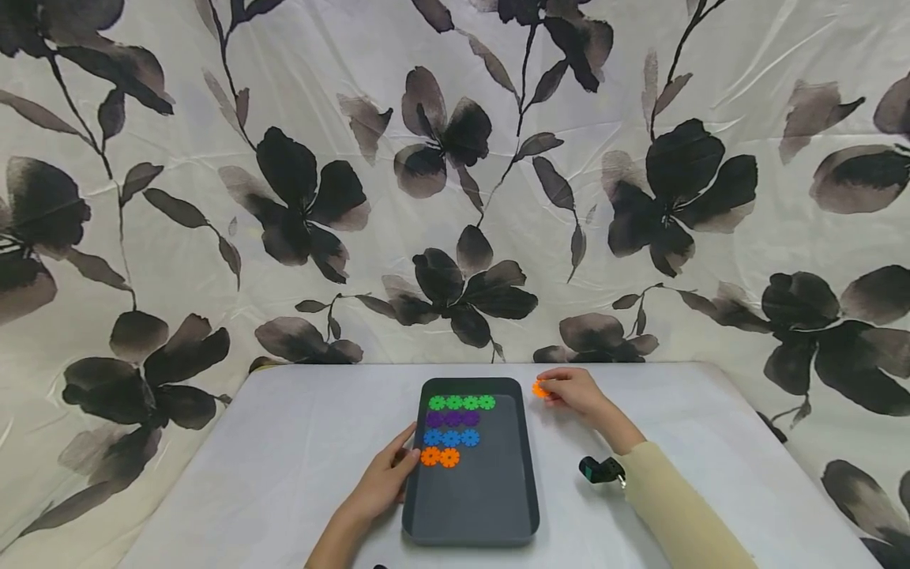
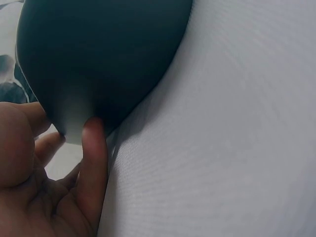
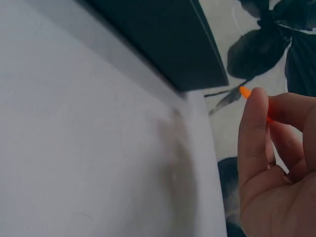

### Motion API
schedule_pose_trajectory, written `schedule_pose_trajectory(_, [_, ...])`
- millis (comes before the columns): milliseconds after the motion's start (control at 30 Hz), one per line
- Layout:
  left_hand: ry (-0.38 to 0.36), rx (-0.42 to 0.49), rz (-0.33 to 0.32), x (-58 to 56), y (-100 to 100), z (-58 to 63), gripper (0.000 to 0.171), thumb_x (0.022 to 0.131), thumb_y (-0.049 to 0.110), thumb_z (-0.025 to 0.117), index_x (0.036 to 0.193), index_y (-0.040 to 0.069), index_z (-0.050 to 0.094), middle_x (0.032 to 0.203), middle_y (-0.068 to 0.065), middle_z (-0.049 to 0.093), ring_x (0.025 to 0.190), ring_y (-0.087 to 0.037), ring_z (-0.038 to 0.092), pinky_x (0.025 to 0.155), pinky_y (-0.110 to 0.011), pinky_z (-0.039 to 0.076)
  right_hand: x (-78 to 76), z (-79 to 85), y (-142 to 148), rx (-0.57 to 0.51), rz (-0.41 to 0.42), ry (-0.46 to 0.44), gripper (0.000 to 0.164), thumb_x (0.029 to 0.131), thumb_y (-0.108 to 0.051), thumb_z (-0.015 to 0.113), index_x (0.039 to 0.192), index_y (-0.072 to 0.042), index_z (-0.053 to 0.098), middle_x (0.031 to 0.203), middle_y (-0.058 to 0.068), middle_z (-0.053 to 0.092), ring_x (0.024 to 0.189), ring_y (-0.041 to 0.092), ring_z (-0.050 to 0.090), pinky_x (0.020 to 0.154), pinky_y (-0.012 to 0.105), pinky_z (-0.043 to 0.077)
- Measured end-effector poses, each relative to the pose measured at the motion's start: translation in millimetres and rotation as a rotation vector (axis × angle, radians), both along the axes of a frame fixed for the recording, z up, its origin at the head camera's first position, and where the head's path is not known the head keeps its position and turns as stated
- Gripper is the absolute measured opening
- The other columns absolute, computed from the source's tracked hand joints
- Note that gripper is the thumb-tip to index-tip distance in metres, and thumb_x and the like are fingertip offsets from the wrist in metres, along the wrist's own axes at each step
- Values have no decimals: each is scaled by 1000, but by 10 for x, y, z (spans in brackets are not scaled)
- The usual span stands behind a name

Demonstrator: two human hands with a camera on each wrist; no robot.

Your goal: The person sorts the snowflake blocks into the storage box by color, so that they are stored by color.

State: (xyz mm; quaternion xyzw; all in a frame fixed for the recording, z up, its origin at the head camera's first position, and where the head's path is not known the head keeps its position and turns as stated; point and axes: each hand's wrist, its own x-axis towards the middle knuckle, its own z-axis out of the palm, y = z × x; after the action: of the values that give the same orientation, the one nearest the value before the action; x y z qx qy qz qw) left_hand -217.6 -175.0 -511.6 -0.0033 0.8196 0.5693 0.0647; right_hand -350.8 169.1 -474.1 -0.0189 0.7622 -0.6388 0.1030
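My right hand (image 1: 572, 391) pinches an orange notched plastic disc (image 1: 540, 389) between thumb and fingertips, off the far right corner of the dark grey tray (image 1: 490, 506). In the right wrist view only the orange edge (image 3: 244, 92) shows past the thumb. My left hand (image 1: 387, 474) grips the tray's left side, its thumb (image 2: 94, 148) against the outer wall in the left wrist view. Inside the tray lie rows of similar discs: several green discs (image 1: 462, 403) at the far end, then three purple discs (image 1: 453, 420), three blue discs (image 1: 451, 438) and two orange discs (image 1: 440, 457).
The tray stands on a white-covered table (image 1: 284, 458). A small black device (image 1: 600, 470) is at my right wrist, beside the sleeve (image 1: 675, 498). Behind the table's far edge hangs a floral curtain (image 1: 498, 197).
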Motion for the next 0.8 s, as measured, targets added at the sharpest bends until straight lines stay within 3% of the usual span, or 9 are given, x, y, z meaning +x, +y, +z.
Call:
schedule_pose_trajectory(267, [10,10,-13,-6,4,-6,54,102,32,51,152,19,35,102,-12,51,68,-20,45,49,-30,48,92,100,-210,-27,64,41,24,93,-8,64,110,7,67,88,12,66,64,14,62,62,25,55])
schedule_pose_trajectory(433, [8,2,-18,-17,-11,-9,54,103,32,50,153,20,34,101,-11,51,66,-19,46,50,-29,47,131,130,-368,-18,57,14,24,93,-9,64,112,5,68,88,12,67,63,15,62,63,27,56])
schedule_pose_trajectory(800, [38,11,-15,-14,0,-39,54,103,28,49,153,17,32,101,-11,51,62,-19,44,48,-29,45,218,96,-595,-25,141,15,23,95,-10,63,111,6,68,85,11,66,62,14,61,63,28,56])
